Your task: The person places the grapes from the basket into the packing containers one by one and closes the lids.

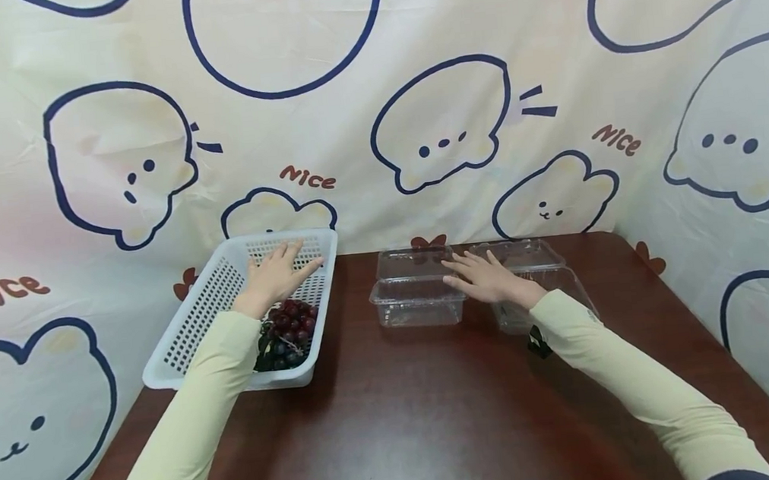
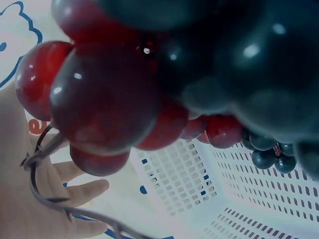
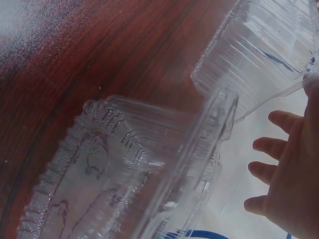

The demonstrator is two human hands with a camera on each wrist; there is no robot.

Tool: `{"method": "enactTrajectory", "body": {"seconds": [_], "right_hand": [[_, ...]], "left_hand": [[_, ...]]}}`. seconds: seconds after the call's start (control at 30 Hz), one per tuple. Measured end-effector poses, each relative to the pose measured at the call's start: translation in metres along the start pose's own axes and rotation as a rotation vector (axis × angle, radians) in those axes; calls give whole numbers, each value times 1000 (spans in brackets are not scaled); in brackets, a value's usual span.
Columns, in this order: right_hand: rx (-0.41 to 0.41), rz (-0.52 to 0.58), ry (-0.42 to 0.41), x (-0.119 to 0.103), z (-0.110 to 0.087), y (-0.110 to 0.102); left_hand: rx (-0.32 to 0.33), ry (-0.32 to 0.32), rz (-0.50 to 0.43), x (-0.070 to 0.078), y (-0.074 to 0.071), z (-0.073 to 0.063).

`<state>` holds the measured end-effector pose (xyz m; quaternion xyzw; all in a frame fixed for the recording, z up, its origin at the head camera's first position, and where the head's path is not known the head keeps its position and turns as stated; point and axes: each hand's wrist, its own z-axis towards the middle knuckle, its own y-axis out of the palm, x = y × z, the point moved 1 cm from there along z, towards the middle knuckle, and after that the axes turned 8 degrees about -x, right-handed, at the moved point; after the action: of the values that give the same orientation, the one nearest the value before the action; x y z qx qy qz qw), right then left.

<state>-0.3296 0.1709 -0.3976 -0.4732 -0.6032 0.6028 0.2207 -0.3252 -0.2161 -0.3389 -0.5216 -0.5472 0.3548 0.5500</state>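
Observation:
My left hand (image 1: 274, 276) is over the white plastic basket (image 1: 324, 295), its fingers straight and spread. Red and dark grapes (image 1: 296, 324) show below that wrist, in the near right part of the basket. In the left wrist view these grapes (image 2: 104, 99) fill the top, and a bare brown stem (image 2: 84, 208) crosses in front of the palm. Fingers extended, my right hand (image 1: 487, 277) is over the gap between two clear plastic boxes. The left box (image 1: 418, 306) is by its fingertips; the right box (image 1: 570, 281) is partly hidden by hand and sleeve.
The basket stands at the table's left edge, against the patterned wall cloth (image 1: 348, 136). Both clear boxes, with raised lids, stand near the back edge. A small black object (image 1: 538, 342) shows under the right sleeve. Brown wooden tabletop (image 1: 400, 421) spreads in front.

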Motion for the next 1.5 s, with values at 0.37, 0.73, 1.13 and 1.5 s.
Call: {"method": "enactTrajectory", "body": {"seconds": [0.37, 0.73, 1.13, 1.5], "right_hand": [[-5, -14, -17, 3, -1, 12], [-6, -12, -24, 2, -3, 14], [5, -22, -38, 5, -2, 19], [2, -46, -49, 4, -3, 22]], "left_hand": [[-26, -2, 22, -3, 2, -4], [-27, 4, 35, -7, 2, -7], [-26, 5, 24, -10, 0, -9], [-24, 5, 20, -15, -2, -14]]}}
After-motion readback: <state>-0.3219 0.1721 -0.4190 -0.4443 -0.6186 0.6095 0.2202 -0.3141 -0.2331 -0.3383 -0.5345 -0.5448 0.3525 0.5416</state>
